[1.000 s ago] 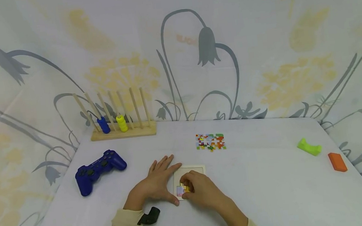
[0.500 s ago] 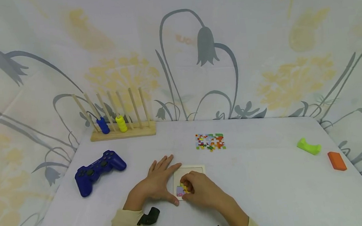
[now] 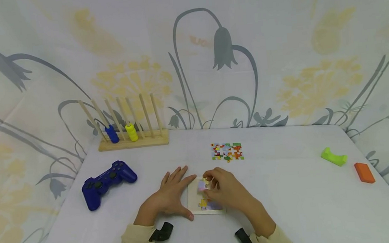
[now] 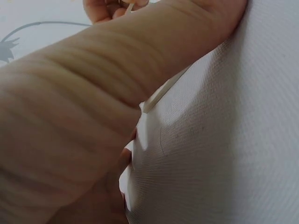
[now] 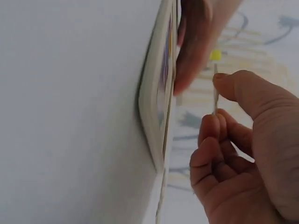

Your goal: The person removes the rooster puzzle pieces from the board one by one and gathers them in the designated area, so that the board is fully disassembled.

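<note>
My right hand (image 3: 226,188) pinches a small lilac puzzle piece (image 3: 202,186) between thumb and fingers, above a shallow pale puzzle tray (image 3: 194,198). In the right wrist view that piece (image 5: 216,95) appears edge-on, apart from the tray (image 5: 150,93). Joined puzzle pieces (image 3: 210,205), yellow and purple, lie in the tray's lower right; my right hand covers part of the tray. With fingers and thumb spread, my left hand (image 3: 169,196) rests flat along the tray's left side. Its forearm or wrist (image 4: 84,112) fills much of the left wrist view.
Beyond the tray lies a joined patch of colourful puzzle pieces (image 3: 227,152). A blue game controller (image 3: 109,183) is on the left, with a wooden peg rack (image 3: 134,142) behind it. A green curved block (image 3: 334,157) and an orange block (image 3: 364,172) lie far right.
My right hand has risen from the tray's lower left and moved up and right with the pinched puzzle piece. Pieces in the tray's lower right have come into view. My left hand stays put.
</note>
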Action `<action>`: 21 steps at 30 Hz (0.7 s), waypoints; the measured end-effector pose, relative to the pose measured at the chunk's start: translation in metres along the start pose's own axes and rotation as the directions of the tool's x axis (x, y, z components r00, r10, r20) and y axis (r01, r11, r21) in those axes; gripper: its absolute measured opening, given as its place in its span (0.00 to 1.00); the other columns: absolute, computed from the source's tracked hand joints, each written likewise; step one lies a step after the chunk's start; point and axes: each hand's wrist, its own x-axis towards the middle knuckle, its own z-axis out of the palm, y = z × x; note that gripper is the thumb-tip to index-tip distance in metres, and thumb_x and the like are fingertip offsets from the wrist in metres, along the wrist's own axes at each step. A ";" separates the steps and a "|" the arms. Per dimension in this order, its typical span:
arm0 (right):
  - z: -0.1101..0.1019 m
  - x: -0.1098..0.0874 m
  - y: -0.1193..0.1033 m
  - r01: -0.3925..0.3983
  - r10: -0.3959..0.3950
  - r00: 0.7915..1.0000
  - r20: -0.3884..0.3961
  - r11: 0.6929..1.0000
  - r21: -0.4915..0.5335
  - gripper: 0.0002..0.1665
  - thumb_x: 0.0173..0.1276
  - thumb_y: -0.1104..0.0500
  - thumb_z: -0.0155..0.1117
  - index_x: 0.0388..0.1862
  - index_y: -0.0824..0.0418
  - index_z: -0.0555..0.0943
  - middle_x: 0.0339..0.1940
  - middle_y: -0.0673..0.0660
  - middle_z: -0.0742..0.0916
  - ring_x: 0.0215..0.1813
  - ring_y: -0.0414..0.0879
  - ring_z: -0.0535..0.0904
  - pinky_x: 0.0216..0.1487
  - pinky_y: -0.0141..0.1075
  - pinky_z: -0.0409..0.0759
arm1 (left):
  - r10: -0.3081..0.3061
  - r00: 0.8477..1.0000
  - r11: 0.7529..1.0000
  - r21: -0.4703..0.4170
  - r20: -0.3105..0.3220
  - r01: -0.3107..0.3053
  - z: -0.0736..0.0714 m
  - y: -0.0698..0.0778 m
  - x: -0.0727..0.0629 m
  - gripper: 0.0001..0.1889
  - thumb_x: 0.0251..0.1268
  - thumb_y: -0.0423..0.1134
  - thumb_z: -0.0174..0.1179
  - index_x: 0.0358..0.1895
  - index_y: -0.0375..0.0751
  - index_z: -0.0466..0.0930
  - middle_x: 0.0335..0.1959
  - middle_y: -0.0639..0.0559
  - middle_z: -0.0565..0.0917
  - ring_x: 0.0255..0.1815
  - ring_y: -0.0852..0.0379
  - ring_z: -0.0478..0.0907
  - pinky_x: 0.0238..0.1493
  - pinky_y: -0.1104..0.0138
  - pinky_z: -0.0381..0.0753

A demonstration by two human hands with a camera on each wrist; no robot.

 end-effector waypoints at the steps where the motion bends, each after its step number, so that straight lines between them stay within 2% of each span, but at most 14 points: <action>1: -0.003 0.002 0.003 -0.013 0.013 1.000 -0.013 1.000 -0.003 0.22 0.62 0.60 0.74 0.55 0.62 0.82 0.38 0.46 0.82 0.37 0.37 0.77 0.39 0.29 0.80 | -0.003 1.000 1.000 0.004 0.001 0.003 0.000 0.000 0.001 0.63 0.34 0.59 0.85 0.79 0.51 0.61 0.85 0.42 0.47 0.86 0.40 0.39 0.82 0.39 0.36; 11: -0.019 0.014 0.032 -0.087 0.082 0.995 -0.059 0.993 -0.080 0.21 0.65 0.60 0.73 0.56 0.60 0.83 0.39 0.49 0.83 0.40 0.39 0.77 0.44 0.34 0.80 | -0.006 1.000 1.000 0.001 -0.002 0.006 0.001 0.000 0.002 0.63 0.34 0.59 0.85 0.79 0.50 0.61 0.85 0.42 0.47 0.86 0.40 0.39 0.82 0.38 0.35; 16: -0.020 0.018 0.044 -0.125 0.116 0.989 -0.092 0.988 -0.096 0.20 0.67 0.58 0.73 0.57 0.60 0.83 0.40 0.50 0.83 0.40 0.40 0.75 0.44 0.35 0.77 | -0.022 1.000 1.000 0.007 0.000 0.022 0.001 0.001 0.002 0.63 0.34 0.58 0.85 0.79 0.50 0.61 0.85 0.42 0.48 0.86 0.40 0.39 0.82 0.39 0.35; 21: -0.019 0.021 0.052 -0.162 0.145 0.977 -0.156 0.981 -0.107 0.21 0.66 0.58 0.73 0.57 0.62 0.83 0.43 0.52 0.84 0.39 0.41 0.74 0.42 0.35 0.75 | -0.025 1.000 1.000 0.007 0.003 0.025 0.001 0.001 0.001 0.63 0.33 0.58 0.85 0.79 0.51 0.61 0.85 0.43 0.48 0.86 0.40 0.39 0.82 0.39 0.35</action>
